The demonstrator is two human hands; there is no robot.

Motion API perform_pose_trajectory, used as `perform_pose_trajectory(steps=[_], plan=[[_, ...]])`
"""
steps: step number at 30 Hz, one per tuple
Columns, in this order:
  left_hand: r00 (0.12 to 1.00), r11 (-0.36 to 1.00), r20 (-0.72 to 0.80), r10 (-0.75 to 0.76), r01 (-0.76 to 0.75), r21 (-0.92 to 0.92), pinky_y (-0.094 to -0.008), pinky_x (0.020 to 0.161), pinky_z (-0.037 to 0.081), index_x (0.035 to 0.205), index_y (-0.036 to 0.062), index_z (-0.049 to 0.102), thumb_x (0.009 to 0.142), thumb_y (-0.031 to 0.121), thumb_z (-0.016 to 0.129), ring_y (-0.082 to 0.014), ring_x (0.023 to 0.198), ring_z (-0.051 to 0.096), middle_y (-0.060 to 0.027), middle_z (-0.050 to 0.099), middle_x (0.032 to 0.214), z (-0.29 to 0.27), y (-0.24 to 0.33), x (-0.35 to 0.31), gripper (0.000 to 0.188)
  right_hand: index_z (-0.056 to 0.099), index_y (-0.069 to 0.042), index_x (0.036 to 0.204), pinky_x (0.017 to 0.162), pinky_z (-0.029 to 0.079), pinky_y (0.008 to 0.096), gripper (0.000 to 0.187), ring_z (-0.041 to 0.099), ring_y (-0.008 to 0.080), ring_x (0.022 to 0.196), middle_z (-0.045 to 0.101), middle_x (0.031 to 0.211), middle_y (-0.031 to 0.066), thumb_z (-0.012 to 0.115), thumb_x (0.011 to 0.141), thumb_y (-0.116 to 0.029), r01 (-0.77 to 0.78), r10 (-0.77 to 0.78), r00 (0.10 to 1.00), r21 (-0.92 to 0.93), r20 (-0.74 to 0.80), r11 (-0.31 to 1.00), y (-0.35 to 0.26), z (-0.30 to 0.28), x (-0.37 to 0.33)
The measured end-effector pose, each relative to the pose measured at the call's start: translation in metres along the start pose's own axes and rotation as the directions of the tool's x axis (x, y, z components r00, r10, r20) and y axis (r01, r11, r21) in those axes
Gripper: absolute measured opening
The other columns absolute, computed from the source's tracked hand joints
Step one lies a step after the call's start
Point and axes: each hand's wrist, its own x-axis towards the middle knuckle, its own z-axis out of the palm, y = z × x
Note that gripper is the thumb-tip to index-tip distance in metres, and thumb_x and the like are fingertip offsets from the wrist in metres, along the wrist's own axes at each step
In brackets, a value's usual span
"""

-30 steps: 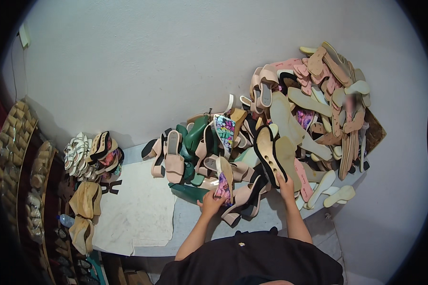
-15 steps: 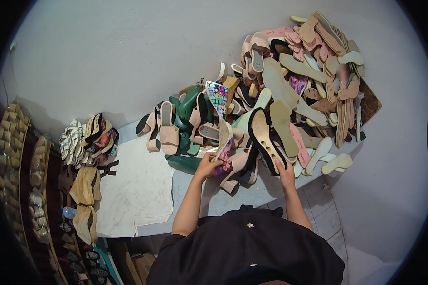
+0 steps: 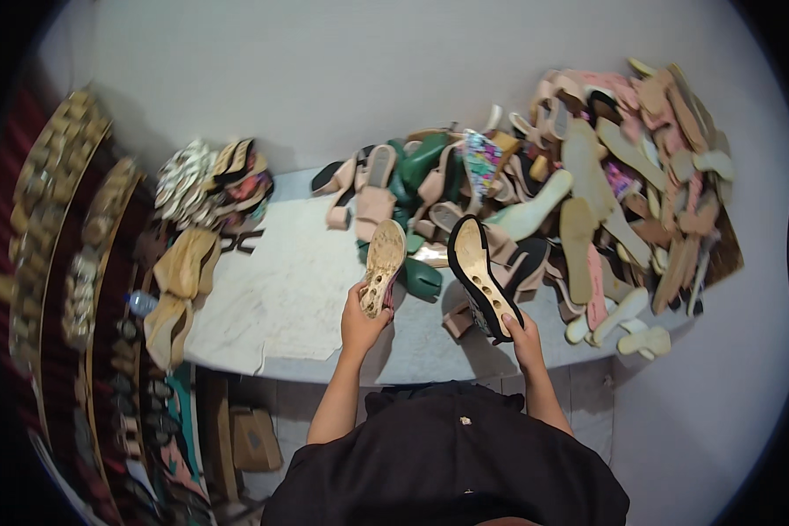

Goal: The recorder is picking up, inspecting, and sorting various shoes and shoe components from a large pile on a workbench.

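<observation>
My left hand (image 3: 362, 321) grips the lower end of a beige shoe sole (image 3: 383, 254) with several holes. A bit of coloured upper shows at its edge. My right hand (image 3: 526, 340) is closed on the end of a larger sole (image 3: 477, 263), beige with a thick black rim and also holed. Both soles are held up side by side over the front of the table, a gap between them. Right behind them lie a green shoe form (image 3: 422, 281), pink block-heeled slides (image 3: 374, 209) and a black-lined shoe (image 3: 528, 261).
Pale insoles and soles (image 3: 579, 237) are heaped at the table's right against the wall. White cloth (image 3: 263, 289) covers the left part. White sandals (image 3: 187, 184) and tan shoe pieces (image 3: 184, 263) sit at its left end, beside shelves of shoes (image 3: 57, 184).
My left hand has turned its sole so the holed face shows and moved it left, away from the pile. The right sole is a little lower. The view has swung left.
</observation>
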Motion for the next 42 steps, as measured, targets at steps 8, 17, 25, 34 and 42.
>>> perform_pose_trajectory(steps=[8,17,25,34,42], plan=[[0.959,0.972,-0.229,-0.165,0.198,0.129,-0.0357,0.086,0.044,0.118,0.0054,0.043,0.063,0.016,0.071,-0.0302,0.100,0.057,-0.0191,0.058,0.108,-0.078,-0.044,-0.046,0.063,0.058,0.004,0.104,0.060,0.046,0.0239,0.030,0.056,0.0097,0.069,0.062,0.086,0.0056,0.055,0.087,-0.020,-0.007,0.022,0.983,-0.082,0.184,0.997,0.023,0.054,0.016],[0.929,0.848,-0.367,-0.054,0.236,0.474,-0.0425,0.083,0.044,0.120,0.0085,0.044,0.063,0.012,0.064,-0.0348,0.100,0.052,-0.0118,0.053,0.114,-0.158,-0.096,-0.013,0.061,0.059,0.004,0.102,0.065,0.044,0.0236,0.031,0.055,0.0100,0.072,0.061,0.083,0.0053,0.057,0.085,-0.022,-0.050,0.110,0.976,-0.294,0.191,0.954,0.053,0.131,0.018],[0.929,0.928,-0.344,-0.137,0.242,0.283,-0.0408,0.082,0.046,0.120,0.0117,0.044,0.064,0.017,0.069,-0.0343,0.099,0.056,-0.0148,0.058,0.110,-0.242,-0.145,0.022,0.062,0.057,0.004,0.100,0.051,0.049,0.0276,0.035,0.057,0.0141,0.061,0.060,0.078,0.0077,0.055,0.088,-0.029,-0.167,0.237,0.953,-0.325,0.190,0.931,0.103,0.259,0.043],[0.960,0.982,-0.253,-0.121,0.154,0.111,-0.0370,0.085,0.045,0.121,0.0086,0.042,0.060,0.020,0.073,-0.0314,0.102,0.056,-0.0174,0.057,0.111,-0.328,-0.157,0.066,0.068,0.058,0.001,0.096,0.052,0.048,0.0293,0.036,0.058,0.0154,0.060,0.058,0.073,0.0072,0.054,0.086,-0.033,-0.107,0.159,0.985,-0.478,0.069,0.872,0.121,0.386,0.080],[0.964,0.998,-0.257,0.070,-0.066,0.022,-0.0391,0.084,0.045,0.123,0.0111,0.039,0.063,0.019,0.073,-0.0325,0.103,0.055,-0.0165,0.057,0.112,-0.361,-0.158,0.111,0.069,0.044,-0.006,0.125,0.085,0.043,0.0418,0.064,0.056,0.0342,0.100,0.057,0.107,0.0207,0.059,0.077,-0.046,0.011,0.026,0.999,-0.903,0.025,0.429,0.103,0.399,0.100]])
